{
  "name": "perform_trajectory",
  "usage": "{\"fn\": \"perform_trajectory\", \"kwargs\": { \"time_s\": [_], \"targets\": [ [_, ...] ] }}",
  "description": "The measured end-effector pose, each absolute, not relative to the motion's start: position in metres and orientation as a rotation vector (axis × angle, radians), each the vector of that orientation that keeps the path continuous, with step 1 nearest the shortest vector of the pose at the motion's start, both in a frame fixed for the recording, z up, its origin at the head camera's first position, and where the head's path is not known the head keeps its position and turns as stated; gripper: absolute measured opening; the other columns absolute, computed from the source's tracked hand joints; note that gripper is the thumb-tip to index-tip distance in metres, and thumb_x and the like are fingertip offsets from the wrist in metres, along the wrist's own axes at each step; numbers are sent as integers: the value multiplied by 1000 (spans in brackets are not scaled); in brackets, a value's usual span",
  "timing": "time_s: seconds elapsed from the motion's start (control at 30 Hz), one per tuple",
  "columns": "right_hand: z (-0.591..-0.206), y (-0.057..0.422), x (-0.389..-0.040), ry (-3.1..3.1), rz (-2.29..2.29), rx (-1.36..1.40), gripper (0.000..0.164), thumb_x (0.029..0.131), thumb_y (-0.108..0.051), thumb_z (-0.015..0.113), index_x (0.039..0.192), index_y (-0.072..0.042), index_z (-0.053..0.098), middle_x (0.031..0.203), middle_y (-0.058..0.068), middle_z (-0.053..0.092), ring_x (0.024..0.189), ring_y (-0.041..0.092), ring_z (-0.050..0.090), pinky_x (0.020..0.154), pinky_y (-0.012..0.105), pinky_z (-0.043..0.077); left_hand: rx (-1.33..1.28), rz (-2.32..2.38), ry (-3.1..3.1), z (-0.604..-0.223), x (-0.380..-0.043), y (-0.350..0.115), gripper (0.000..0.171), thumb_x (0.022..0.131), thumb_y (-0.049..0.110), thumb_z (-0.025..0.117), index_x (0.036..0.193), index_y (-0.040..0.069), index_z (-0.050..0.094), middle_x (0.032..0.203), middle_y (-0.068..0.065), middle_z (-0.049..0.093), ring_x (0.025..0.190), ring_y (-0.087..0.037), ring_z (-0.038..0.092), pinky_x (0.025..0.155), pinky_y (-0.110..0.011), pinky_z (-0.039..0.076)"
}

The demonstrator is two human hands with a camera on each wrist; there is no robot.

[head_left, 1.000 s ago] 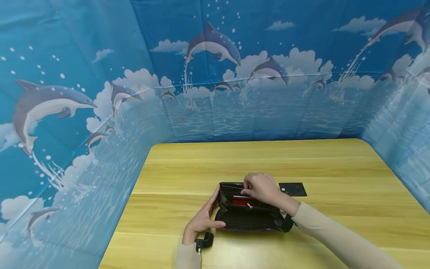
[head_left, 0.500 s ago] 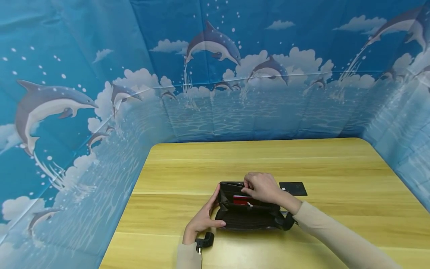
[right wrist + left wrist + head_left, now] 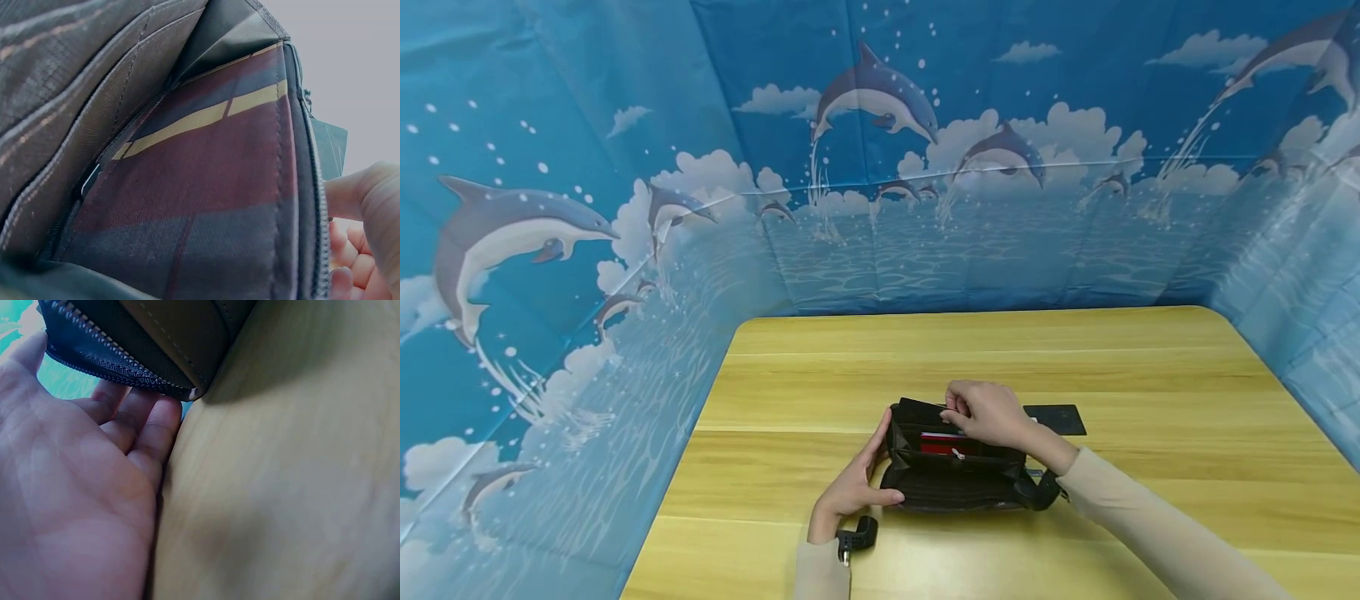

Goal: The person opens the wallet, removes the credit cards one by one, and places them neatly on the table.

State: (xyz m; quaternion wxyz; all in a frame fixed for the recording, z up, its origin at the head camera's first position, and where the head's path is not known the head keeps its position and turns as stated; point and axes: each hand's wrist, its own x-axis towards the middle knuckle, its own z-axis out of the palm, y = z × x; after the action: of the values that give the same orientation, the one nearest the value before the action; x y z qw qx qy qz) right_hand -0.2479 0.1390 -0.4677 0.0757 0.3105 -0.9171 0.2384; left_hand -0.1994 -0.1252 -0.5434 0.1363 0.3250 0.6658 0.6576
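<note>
A black zip-around wallet (image 3: 955, 492) lies spread on the table, its inner pockets facing up. My left hand (image 3: 850, 487) holds its left end, thumb at the front flap and fingers at the back side; in the left wrist view those fingers bend against the zipped edge (image 3: 119, 353). Between thumb and fingers, my right hand (image 3: 988, 412) pinches a dark card (image 3: 919, 408) that sticks up at the wallet's back edge. The card's corner (image 3: 331, 147) shows beyond the zipper in the right wrist view. A red card (image 3: 938, 447) sits in the middle pocket.
Another black card (image 3: 1060, 418) lies on the wooden table (image 3: 820, 367) behind my right wrist, partly covered by it. Dolphin-print curtains (image 3: 880, 242) stand around the table's back and sides. A black wrist device (image 3: 857, 535) is strapped at my left wrist.
The dark card has risen out of the wallet's back section in my right hand, which has shifted slightly up. My left hand and the wallet stay nearly in place.
</note>
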Motion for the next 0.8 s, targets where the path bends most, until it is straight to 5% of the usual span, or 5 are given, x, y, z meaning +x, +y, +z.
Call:
{"fn": "perform_trajectory", "kwargs": {
  "time_s": [0.3,0.8],
  "targets": [
    [-469,139,-248,-2729,682,925,24,85,-25,73,73,-21,53,57,-15,38,45,2,34,41,22,25,933,1891,1944,-534,-196,-125,109,79,17,79,154,13,0,156,-13,9,135,-37,25,108,-57,13],
    [-469,137,-245,-2749,635,903,37,70,-37,84,70,-22,50,59,-13,37,48,3,34,44,22,27,941,1878,1959,-562,-206,-128,113,77,15,81,154,22,-1,157,-7,10,136,-30,27,110,-47,15]
  ]
}}
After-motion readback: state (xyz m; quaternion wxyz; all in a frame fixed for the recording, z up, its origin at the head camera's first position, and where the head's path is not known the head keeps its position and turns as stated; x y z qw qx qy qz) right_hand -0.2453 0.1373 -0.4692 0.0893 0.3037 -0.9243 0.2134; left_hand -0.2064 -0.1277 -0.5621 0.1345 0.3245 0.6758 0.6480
